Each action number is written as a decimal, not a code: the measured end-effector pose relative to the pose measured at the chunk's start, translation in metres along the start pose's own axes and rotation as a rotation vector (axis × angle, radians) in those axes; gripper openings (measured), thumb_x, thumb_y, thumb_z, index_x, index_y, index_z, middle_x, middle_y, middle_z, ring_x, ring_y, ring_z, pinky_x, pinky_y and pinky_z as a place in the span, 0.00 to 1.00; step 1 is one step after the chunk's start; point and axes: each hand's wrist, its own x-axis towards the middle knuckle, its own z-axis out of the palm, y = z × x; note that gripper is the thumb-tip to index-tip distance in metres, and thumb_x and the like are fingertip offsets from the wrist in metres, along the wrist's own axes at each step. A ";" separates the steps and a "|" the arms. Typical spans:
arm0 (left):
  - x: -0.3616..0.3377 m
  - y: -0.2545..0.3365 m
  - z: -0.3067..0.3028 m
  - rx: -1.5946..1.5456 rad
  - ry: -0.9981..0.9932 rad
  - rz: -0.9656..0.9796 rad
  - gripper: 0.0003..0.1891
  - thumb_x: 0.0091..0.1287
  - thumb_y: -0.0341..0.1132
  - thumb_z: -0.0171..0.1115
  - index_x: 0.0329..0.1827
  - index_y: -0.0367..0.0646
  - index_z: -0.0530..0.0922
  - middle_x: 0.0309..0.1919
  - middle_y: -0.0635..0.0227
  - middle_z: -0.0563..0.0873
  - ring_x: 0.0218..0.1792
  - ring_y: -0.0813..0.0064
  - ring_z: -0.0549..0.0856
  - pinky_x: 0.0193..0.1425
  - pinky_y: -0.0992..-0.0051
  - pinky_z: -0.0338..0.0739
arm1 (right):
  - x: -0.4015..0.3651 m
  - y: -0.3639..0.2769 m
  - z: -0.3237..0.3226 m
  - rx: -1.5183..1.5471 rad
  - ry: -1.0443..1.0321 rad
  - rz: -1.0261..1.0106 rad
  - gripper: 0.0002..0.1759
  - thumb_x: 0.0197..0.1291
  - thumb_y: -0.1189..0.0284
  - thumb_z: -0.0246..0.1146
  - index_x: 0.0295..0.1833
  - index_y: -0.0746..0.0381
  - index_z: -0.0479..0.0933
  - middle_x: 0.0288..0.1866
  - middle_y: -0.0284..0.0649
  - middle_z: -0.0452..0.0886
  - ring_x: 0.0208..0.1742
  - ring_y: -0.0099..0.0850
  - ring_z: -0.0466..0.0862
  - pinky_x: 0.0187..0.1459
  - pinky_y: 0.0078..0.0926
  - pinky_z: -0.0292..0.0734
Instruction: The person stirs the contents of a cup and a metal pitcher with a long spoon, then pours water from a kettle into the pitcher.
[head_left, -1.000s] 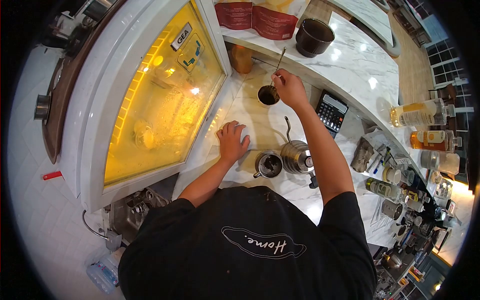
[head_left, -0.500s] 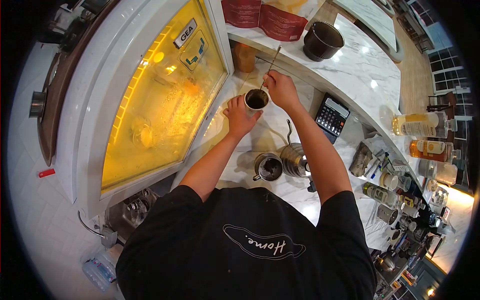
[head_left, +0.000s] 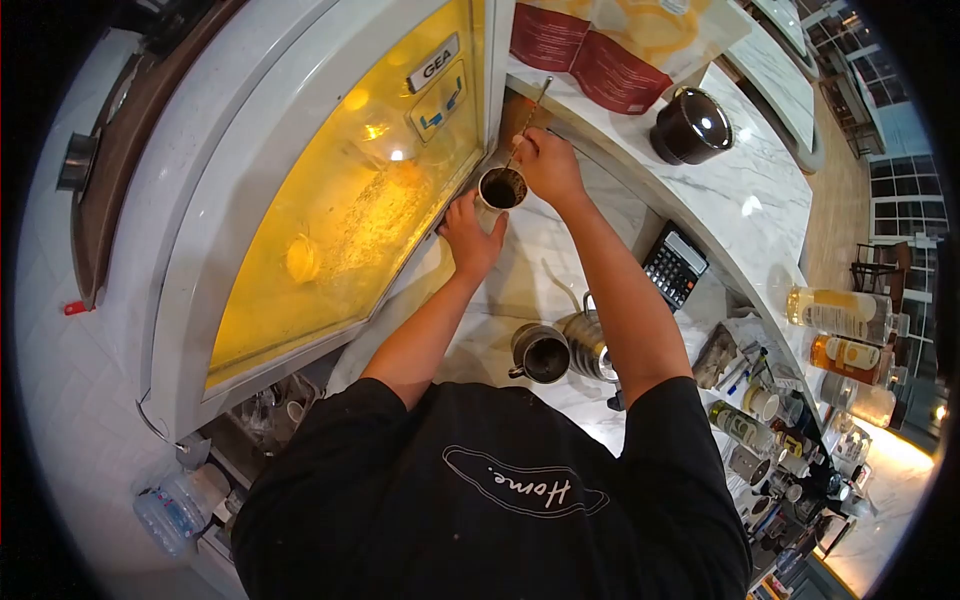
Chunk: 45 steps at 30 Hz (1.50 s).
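Note:
My left hand grips a small cup of dark liquid from below, on the white marble counter. My right hand is just right of the cup and pinches a long thin metal spoon, whose lower end dips into the cup. Nearer me stand a metal mug with dark contents and a gooseneck kettle.
A lit yellow display case marked GEA rises at the left. A black calculator lies to the right, a dark bowl sits on the raised ledge, and bottles and jars crowd the right side.
My left hand left the counter and took hold of the cup. My right hand stayed on the spoon in the cup. The view has swung toward the display case.

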 end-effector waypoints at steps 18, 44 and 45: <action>-0.066 -0.042 -0.050 -0.131 -0.068 0.216 0.28 0.60 0.34 0.72 0.64 0.43 0.75 0.59 0.53 0.76 0.64 0.49 0.73 0.71 0.54 0.64 | -0.013 -0.013 -0.015 0.014 -0.019 0.116 0.17 0.66 0.60 0.66 0.49 0.63 0.84 0.40 0.50 0.89 0.43 0.46 0.89 0.48 0.41 0.82; -0.179 -0.064 -0.102 0.198 -0.206 0.481 0.25 0.61 0.38 0.71 0.62 0.46 0.78 0.69 0.54 0.72 0.73 0.49 0.68 0.74 0.49 0.59 | -0.434 0.039 -0.077 0.161 0.470 0.623 0.18 0.69 0.60 0.69 0.45 0.67 0.81 0.36 0.36 0.83 0.37 0.23 0.77 0.41 0.25 0.73; -0.183 -0.063 -0.102 0.202 -0.206 0.476 0.24 0.62 0.38 0.71 0.61 0.46 0.79 0.70 0.55 0.73 0.73 0.49 0.67 0.75 0.49 0.58 | -0.432 0.042 -0.074 0.212 0.478 0.623 0.18 0.68 0.61 0.70 0.42 0.66 0.80 0.33 0.34 0.81 0.34 0.22 0.75 0.38 0.24 0.71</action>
